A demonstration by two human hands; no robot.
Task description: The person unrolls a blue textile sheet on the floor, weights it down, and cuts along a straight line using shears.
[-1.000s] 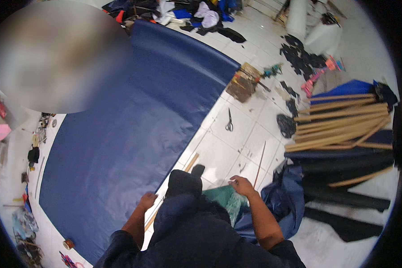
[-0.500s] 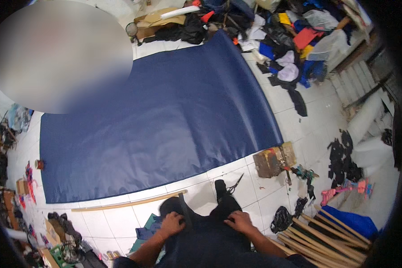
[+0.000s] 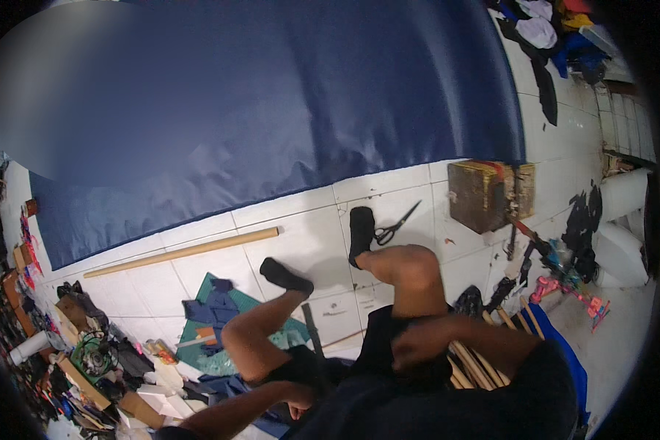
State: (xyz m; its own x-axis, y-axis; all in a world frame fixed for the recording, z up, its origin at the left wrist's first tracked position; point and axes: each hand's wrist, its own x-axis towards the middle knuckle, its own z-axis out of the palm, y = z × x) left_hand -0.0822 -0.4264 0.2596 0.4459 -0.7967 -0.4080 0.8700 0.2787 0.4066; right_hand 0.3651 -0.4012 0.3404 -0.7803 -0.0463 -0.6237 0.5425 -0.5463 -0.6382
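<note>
My left hand (image 3: 298, 400) is by my left hip, against dark clothing that partly hides its fingers. Over my right thigh hangs my right hand (image 3: 416, 343), next to the dark shorts (image 3: 379, 334); its fingers are smeared and dim. I make out nothing held in either hand. Both knees are bent, feet in black footwear on white tiles. Black-handled scissors (image 3: 396, 225) lie beside my right foot, blades pointing away to the right. Beyond my feet, a wide dark blue sheet (image 3: 271, 110) is spread over the floor.
A tan pole (image 3: 183, 251) lies along the sheet's near edge. A worn block (image 3: 479, 194) sits at its near right corner. Left of my legs are a green cutting mat (image 3: 191, 341) with blue scraps and assorted clutter. Several wooden sticks (image 3: 477, 367) lie at my right.
My hands have moved from the front of my thighs back toward my hips. My knees now show bent, and the view has tipped down, bringing the scissors and mat into fuller sight.
</note>
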